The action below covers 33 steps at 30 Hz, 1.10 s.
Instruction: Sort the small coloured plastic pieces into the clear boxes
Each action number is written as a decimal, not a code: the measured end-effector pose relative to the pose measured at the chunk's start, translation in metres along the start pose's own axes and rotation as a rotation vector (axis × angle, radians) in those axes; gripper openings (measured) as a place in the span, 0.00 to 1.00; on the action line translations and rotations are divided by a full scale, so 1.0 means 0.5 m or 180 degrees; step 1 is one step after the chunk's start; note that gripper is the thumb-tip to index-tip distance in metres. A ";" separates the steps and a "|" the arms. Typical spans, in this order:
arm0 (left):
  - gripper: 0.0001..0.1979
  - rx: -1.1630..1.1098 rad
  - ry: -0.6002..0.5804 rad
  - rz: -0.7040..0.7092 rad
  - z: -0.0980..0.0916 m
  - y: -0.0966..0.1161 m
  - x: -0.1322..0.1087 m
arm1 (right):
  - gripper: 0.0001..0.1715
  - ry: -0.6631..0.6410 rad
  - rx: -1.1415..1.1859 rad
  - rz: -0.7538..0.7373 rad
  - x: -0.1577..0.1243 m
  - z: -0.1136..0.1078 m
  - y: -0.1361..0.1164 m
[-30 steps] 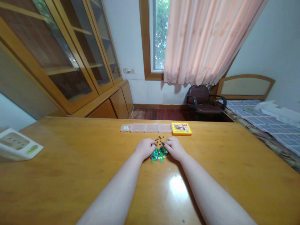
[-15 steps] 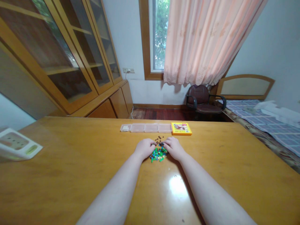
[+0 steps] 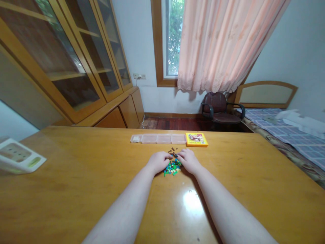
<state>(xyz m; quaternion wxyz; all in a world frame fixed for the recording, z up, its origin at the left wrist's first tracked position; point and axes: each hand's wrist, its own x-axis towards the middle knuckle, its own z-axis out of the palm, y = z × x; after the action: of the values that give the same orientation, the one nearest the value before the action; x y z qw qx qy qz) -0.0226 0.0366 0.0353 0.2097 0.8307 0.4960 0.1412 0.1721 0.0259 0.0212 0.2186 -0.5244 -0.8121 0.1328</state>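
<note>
A pile of small green, blue and pale yellow bricks (image 3: 172, 167) lies on the wooden table (image 3: 101, 189). Several brown pieces (image 3: 173, 149) are scattered just beyond it. My left hand (image 3: 159, 161) rests at the pile's left side, its fingers curled toward the brown and blue pieces. At the right side is my right hand (image 3: 188, 159), fingers bent, with a small dark piece (image 3: 176, 156) at the fingertips. What the left fingertips touch is too small to tell.
Behind the pile stands a row of clear plastic trays (image 3: 164, 138), with a yellow box (image 3: 196, 139) at its right end. A white container (image 3: 21, 156) sits at the table's left edge. Beyond the table are a cabinet, a chair and a bed.
My left hand has shifted slightly to the right, its fingertips closer to my right hand. My right hand has barely moved.
</note>
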 end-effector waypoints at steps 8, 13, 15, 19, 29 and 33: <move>0.20 0.0068 0.0024 -0.0286 -0.005 0.007 -0.002 | 0.19 0.0100 -0.0012 0.0021 0.000 -0.004 -0.001; 0.20 0.0093 -0.0019 -0.0308 -0.003 0.005 -0.001 | 0.19 0.0051 -0.0008 -0.0041 -0.001 -0.006 -0.003; 0.20 0.0078 0.0004 -0.0242 -0.003 0.005 -0.001 | 0.18 0.0014 -0.0001 -0.0047 -0.002 -0.006 -0.004; 0.19 0.0031 -0.0002 -0.0160 -0.005 0.007 -0.002 | 0.16 -0.0017 0.0028 -0.0006 -0.002 -0.006 -0.004; 0.13 0.0148 -0.0022 -0.0093 -0.011 0.012 -0.004 | 0.20 0.0216 -0.0097 0.0177 0.002 0.002 0.005; 0.16 0.0084 0.0017 -0.0170 -0.008 0.009 -0.003 | 0.21 0.0235 -0.0100 0.0187 0.002 0.004 0.006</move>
<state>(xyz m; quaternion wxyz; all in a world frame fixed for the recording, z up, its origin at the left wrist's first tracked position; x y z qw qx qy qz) -0.0216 0.0340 0.0410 0.2012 0.8195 0.5204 0.1312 0.1733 0.0282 0.0185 0.2363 -0.5559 -0.7897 0.1070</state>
